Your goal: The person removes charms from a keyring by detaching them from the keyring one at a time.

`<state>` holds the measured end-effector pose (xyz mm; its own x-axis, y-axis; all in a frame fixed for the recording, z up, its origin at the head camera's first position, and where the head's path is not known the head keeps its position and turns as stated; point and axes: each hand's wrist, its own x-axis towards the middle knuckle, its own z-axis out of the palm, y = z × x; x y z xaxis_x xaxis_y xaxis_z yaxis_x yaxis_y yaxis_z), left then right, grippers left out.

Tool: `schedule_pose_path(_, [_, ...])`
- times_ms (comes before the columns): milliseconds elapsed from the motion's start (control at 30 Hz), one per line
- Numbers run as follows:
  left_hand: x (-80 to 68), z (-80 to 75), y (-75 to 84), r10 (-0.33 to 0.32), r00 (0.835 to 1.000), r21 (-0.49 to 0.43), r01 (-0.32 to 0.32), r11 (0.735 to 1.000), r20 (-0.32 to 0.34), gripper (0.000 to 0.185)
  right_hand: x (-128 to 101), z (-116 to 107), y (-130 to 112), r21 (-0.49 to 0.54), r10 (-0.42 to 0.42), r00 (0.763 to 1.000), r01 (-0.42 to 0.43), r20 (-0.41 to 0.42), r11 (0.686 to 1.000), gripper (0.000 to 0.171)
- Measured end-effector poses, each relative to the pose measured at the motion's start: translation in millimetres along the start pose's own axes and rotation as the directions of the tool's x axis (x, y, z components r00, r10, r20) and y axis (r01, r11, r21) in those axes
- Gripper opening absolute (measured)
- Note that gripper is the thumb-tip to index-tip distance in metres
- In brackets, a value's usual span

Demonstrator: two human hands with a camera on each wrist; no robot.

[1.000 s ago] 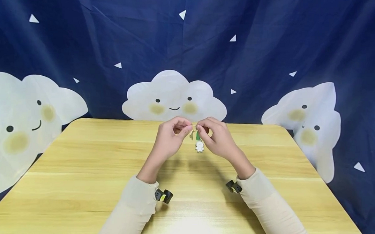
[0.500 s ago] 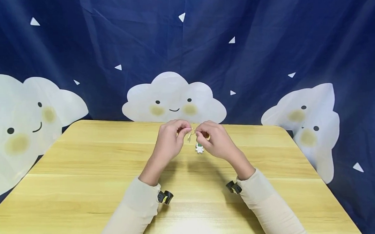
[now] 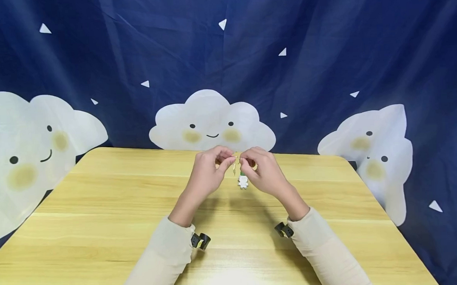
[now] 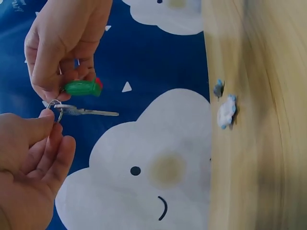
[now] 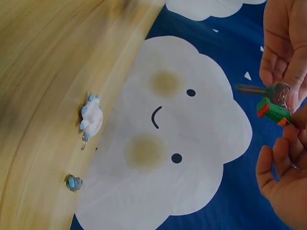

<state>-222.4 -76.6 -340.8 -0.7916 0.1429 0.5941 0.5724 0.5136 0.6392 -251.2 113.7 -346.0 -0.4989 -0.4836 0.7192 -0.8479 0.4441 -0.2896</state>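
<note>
Head view: left hand pinches a silver split ring carrying a metal key; right hand grips a green charm. Threading underway; next needs prying the ring's coil.

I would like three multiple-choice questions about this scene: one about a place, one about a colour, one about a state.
1. Where is the white figure?
A. On the wooden table, below the hands
B. In the left hand
C. On the blue backdrop

2. What colour is the small block gripped in the right hand?
A. Yellow
B. Green with a red end
C. Black

3. How does the left hand hold the key ring?
A. Flat open under it
B. Pinched between thumb and fingers
C. Not touching it

Answers:
1. A, the wrist views show it resting on the tabletop, apart from both hands.
2. B, the left wrist view shows a green body with a red tip.
3. B, the left wrist view shows the thumb and fingers closed on the ring, with the key sticking out sideways.
</note>
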Motion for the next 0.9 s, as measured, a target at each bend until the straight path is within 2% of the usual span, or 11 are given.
schedule_pose_path(133, [0.0,2.2,-2.1,-0.095,0.995,-0.101,0.092,0.991,-0.016,0.01,-0.2,1.2,-0.6,-0.001,0.005,0.999,-0.005,-0.054,1.0,0.013])
schedule_pose_path(233, [-0.5,3.1,-3.2,-0.12,0.992,-0.128,0.113,0.985,-0.045,0.009,-0.3,2.2,-0.8,0.004,0.007,0.997,-0.007,-0.071,1.0,0.013])
schedule_pose_path(333, [-0.7,3.7,-4.2,-0.085,0.993,-0.113,0.075,0.991,-0.083,0.008,-0.2,2.1,-1.5,0.01,0.006,0.998,-0.005,-0.068,1.0,0.013])
schedule_pose_path(433, [-1.1,3.0,-4.2,-0.004,0.995,-0.061,-0.002,0.998,-0.102,0.007,-0.1,2.6,-1.3,0.008,0.0,0.998,0.0,-0.061,1.0,0.013])
schedule_pose_path(533, [-1.4,1.5,-2.9,0.083,0.992,0.015,-0.082,0.997,-0.098,0.007,0.3,3.2,-0.9,-0.004,-0.011,0.999,0.011,-0.053,1.0,0.013])
schedule_pose_path(633, [-1.9,-0.4,-0.5,0.141,0.987,0.099,-0.133,0.986,-0.074,0.006,0.7,3.9,-0.5,-0.014,-0.027,0.999,0.027,-0.043,1.0,0.014])
schedule_pose_path(767, [-2.2,-0.7,0.8,0.157,0.987,0.156,-0.15,0.976,-0.034,0.005,0.7,4.7,-0.5,-0.022,-0.036,0.999,0.036,-0.035,0.999,0.014])
schedule_pose_path(900, [-1.9,2.5,-1.4,0.099,0.994,0.073,-0.096,0.993,-0.037,0.006,-0.5,5.8,-0.4,-0.015,-0.024,0.998,0.023,-0.056,1.0,0.014])
